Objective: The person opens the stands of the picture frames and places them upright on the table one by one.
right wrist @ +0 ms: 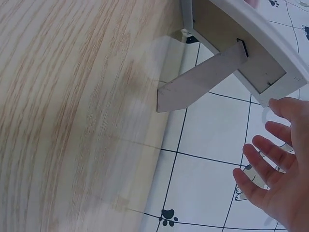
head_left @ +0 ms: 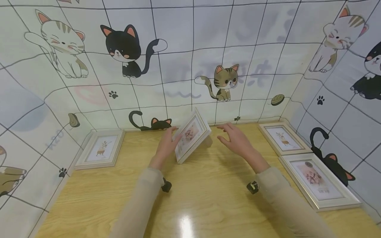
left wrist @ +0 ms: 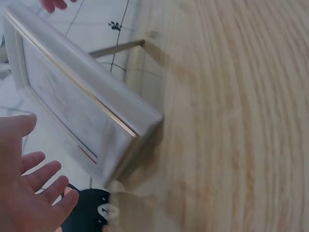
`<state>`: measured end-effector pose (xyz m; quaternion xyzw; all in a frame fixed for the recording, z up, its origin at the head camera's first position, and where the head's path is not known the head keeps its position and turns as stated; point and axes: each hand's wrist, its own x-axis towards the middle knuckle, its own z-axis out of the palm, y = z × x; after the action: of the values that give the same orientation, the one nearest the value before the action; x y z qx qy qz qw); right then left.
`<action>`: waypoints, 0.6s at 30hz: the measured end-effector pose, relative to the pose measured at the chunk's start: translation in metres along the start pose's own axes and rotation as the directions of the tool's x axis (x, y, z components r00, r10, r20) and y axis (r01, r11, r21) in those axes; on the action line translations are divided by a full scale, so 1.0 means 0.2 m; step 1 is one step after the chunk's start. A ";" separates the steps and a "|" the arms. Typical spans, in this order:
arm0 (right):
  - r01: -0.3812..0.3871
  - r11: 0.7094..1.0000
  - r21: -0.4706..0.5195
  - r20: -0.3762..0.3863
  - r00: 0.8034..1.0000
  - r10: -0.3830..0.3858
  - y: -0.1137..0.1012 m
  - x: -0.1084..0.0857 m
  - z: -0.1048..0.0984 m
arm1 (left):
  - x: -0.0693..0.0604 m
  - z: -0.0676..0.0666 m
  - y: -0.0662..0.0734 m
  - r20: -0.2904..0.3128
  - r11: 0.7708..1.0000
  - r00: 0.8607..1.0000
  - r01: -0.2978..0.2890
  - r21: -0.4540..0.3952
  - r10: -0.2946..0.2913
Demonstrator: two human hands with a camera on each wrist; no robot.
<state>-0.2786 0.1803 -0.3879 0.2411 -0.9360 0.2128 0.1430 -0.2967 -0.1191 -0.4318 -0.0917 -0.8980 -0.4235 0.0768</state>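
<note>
A: Start at the grip. State?
B: Left grip (head_left: 166, 145): fingers relaxed and apart, clamped on nothing, at the left side of the standing frame (head_left: 192, 148). Contact cannot be told. Right grip (head_left: 238, 140): fingers and thumb apart, holding nothing, just right of the same frame.
A: Position of that frame?
B: Near the middle of the tabletop's (head_left: 214, 191) back edge, tilted back and turned partly leftward. A flat strut (right wrist: 203, 79) is swung out from its rear panel.
A: Contents?
B: A pink flower print (head_left: 190, 133), within a white border with a gold line.
A: Other frames?
B: Three, all lying flat, face up. Left frame (head_left: 117, 148), back left corner: print of a plant in a brown pot. Small right frame (head_left: 270, 140), back right corner: a similar plant print. Large right frame (head_left: 299, 181), along the right edge, just in front of the small one: pink flowers, with a dark round mark above them.
A: Arms?
B: Pale sleeves (head_left: 138, 195), a small dark device (head_left: 166, 185) at each wrist.
A: Surface and room?
B: Tabletop yellowish, wood-grained; bright glare (head_left: 186, 228) toward the near edge. White wall covering (head_left: 178, 36) along the back, left and right edges: dark grid lines, cartoon cats, paw prints.
</note>
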 end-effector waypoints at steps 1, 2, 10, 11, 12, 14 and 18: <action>0.002 1.000 0.000 0.000 1.000 -0.002 0.00 0.00 0.00 | 0.01 0.00 -0.02 0.025 1.000 1.000 0.009 0.002 -0.009; 0.004 1.000 -0.001 0.001 1.000 -0.004 0.00 0.00 0.00 | 0.02 0.00 -0.04 0.051 1.000 0.999 0.016 0.002 -0.016; 0.009 1.000 0.001 -0.009 1.000 -0.009 0.01 -0.01 -0.01 | 0.05 0.01 -0.09 0.146 0.999 0.989 0.030 0.033 -0.034; 0.009 1.000 -0.002 -0.012 1.000 -0.009 0.01 -0.02 -0.01 | 0.06 0.01 -0.09 0.148 0.999 0.989 0.024 0.046 -0.030; 0.011 1.000 -0.005 -0.016 1.000 -0.011 0.01 -0.02 -0.01 | 0.07 0.02 -0.09 0.150 0.998 0.988 0.013 0.064 -0.023; 0.014 1.000 -0.010 -0.020 1.000 -0.014 0.01 -0.02 -0.01 | 0.08 0.02 -0.09 0.151 0.995 0.988 -0.005 0.103 -0.011; 0.024 1.000 -0.005 -0.030 0.999 -0.024 0.02 -0.03 -0.01 | 0.10 0.03 -0.08 0.138 0.984 0.990 0.001 0.177 -0.026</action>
<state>-0.2747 0.1858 -0.3903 0.2489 -0.9313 0.2125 0.1602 -0.3210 -0.1225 -0.4424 -0.1080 -0.9357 -0.3353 0.0187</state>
